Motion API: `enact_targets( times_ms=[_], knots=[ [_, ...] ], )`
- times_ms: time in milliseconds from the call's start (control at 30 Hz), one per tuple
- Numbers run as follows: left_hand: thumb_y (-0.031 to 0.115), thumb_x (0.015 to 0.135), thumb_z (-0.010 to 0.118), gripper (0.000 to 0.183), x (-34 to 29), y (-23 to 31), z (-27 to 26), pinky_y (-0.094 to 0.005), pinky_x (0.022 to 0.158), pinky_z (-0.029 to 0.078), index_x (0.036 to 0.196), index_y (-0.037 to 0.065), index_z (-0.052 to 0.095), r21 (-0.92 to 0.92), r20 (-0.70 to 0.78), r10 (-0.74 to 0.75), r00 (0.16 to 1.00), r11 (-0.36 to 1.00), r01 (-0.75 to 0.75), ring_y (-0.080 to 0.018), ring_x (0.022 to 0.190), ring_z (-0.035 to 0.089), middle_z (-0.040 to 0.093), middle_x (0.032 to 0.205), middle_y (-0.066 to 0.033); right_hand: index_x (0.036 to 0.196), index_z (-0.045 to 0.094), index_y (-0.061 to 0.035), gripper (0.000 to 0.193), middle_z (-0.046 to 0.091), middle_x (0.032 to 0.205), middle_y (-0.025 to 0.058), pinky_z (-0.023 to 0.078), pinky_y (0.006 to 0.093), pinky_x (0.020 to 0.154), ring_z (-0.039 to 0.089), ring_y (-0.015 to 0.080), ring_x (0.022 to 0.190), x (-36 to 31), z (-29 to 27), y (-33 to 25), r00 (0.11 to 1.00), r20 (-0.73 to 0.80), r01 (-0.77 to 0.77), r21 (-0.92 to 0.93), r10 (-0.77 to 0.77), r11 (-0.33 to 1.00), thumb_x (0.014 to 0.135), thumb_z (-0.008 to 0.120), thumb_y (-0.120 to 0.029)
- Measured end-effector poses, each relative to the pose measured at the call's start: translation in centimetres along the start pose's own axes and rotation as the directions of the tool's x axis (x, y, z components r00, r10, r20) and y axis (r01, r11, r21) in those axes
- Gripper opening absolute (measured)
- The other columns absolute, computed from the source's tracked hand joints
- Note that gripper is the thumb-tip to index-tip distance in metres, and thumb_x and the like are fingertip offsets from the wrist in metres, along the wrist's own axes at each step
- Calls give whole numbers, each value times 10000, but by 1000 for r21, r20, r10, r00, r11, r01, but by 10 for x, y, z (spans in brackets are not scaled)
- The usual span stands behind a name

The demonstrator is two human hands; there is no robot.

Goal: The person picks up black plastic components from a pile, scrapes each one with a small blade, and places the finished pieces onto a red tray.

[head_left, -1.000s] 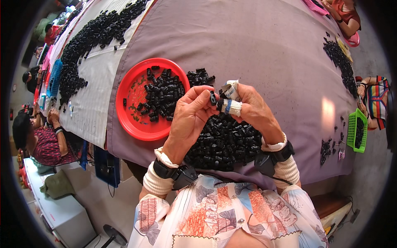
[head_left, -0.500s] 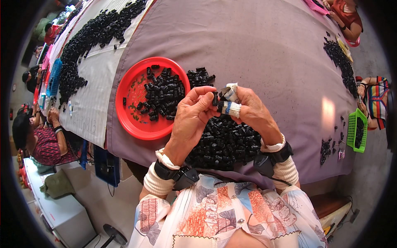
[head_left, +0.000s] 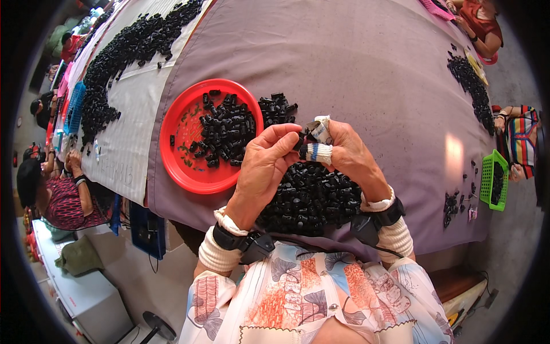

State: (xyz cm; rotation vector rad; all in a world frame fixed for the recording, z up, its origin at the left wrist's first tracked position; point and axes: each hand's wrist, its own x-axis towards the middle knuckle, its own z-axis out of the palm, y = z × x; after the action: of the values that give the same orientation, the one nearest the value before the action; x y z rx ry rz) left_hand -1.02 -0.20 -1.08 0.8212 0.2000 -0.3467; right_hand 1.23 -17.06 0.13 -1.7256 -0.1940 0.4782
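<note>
Over a heap of small black plastic parts, my two hands meet in front of me. Thumb and forefinger of my left hand are closed on one black plastic part. My right hand has white knit finger covers on thumb and forefinger and is closed round a small grey metal blade, held against that part. Much of the part is hidden by my fingers. To the left of my left hand lies a round red tray with many such parts in it.
Another small pile of black parts lies beyond the tray's right rim. A mauve cloth covers the table. Far left is a long heap of parts; at right a green basket. Other people sit along both sides.
My fingers have shifted slightly around the black part, and it shows a little differently between them. The heap and the tray look the same. A co-worker's hand at the right has moved nearer the body.
</note>
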Motion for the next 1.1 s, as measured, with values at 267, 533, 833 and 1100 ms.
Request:
enact_targets(
  times_ms=[267,533,833,1100],
  knots=[
    [95,877,554,171,1,1,-5,-273,660,492,1025,10,559,-67,68,-38,997,997,43,-128,737,568,607,920,-71,978,562,6,212,529,638,1,354,205,390,445,51,464,-1,1,-3,998,-50,40,161,-32,986,785,599,-72],
    [90,875,555,165,0,1,-3,-268,622,477,1019,12,537,-146,100,-97,990,983,111,-140,699,562,598,874,-70,965,575,-19,197,525,631,-18,343,181,399,448,36,472,1,-5,4,999,32,-6,276,-3,961,800,609,-121],
    [115,897,525,169,-2,2,1,-256,610,487,1024,6,542,-90,89,-119,989,988,127,-132,694,567,583,833,-60,932,571,-22,174,526,626,-11,340,187,395,448,43,466,2,-8,14,998,61,-3,360,-20,933,812,597,-146],
    [135,894,534,172,-6,4,-1,-259,610,490,1009,9,558,-41,73,-133,988,990,136,-129,683,568,575,806,-51,933,574,-25,192,519,619,-6,325,188,395,437,50,456,1,-10,11,998,58,-3,320,-16,948,813,611,-171]
  ],
)
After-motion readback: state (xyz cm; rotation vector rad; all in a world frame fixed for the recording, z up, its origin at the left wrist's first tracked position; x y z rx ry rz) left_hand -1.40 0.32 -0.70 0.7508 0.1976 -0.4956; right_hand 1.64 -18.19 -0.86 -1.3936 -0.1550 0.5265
